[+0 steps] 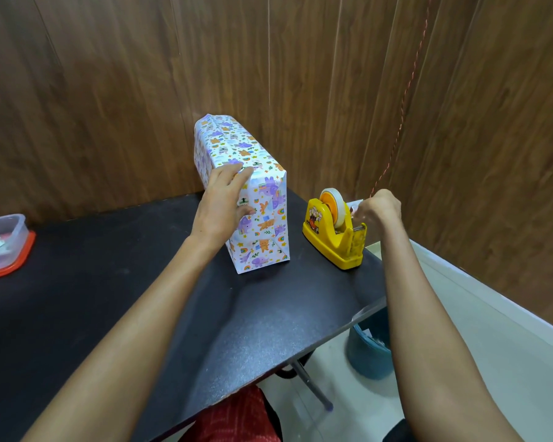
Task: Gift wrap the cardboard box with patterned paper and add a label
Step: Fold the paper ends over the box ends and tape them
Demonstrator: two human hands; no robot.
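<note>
Here, a wood-panelled wall [109, 90] is met in a corner by a black counter [109, 298], viewed from above. Toward the counter's far right the cardboard box [262, 231] is stood upright on a narrow side. It is already covered all over in white patterned paper [233, 141] printed with purple and orange animals, and its folded end flaps are turned to the viewer. A blue bin [369, 355] is tucked on the floor below the right edge. A clear plastic container [0, 244] on a red lid is kept at the left edge, well apart from the work. Just beside the box, to its right, a yellow tape dispenser [332, 240] is set within easy reach.

The left hand [221, 202] is laid flat against the box's near upper corner, fingers straight. This seems meant to hold the fold closed and keep the box from tipping. The right hand [380, 205] is drawn into a narrow pinch just above the dispenser's cutter. It is apparently closed on the free end of the tape [336, 207], though the strip itself is too thin to be made out. No label is seen on the box.
</note>
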